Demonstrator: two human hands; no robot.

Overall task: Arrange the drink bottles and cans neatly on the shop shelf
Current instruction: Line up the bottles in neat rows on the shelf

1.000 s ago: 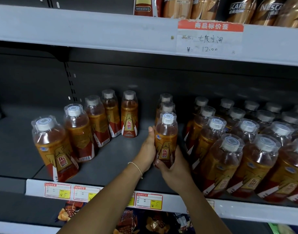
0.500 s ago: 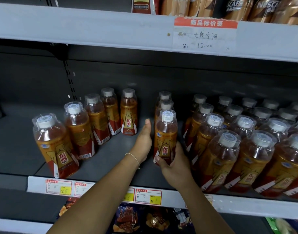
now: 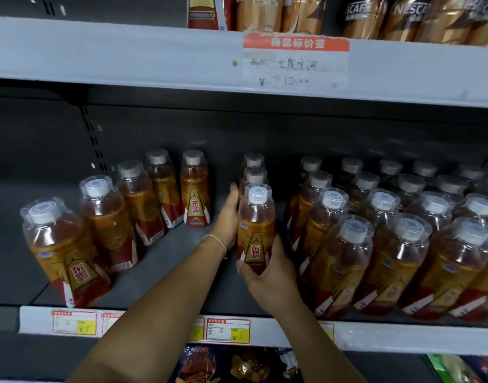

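An orange drink bottle (image 3: 256, 228) with a white cap and red-gold label stands at the front of a short middle row on the dark shelf (image 3: 165, 261). My right hand (image 3: 267, 275) grips its base from the front and right. My left hand (image 3: 228, 217) lies flat with straight fingers against the left side of this row, reaching toward the two bottles behind (image 3: 254, 172). A slanting row of like bottles (image 3: 104, 217) runs along the left, and one bottle (image 3: 195, 189) stands upright behind it.
Several packed rows of the same bottles (image 3: 397, 233) fill the shelf's right side. Above, the upper shelf edge (image 3: 126, 53) carries a handwritten price tag (image 3: 295, 62) and coffee bottles (image 3: 403, 15). Price labels (image 3: 228, 330) line the front rail; snack packs (image 3: 237, 366) lie below.
My left hand has slid deeper along the left side of the middle row, fingers straightened. The front bottle stays in my right hand's grip, shifted slightly back.
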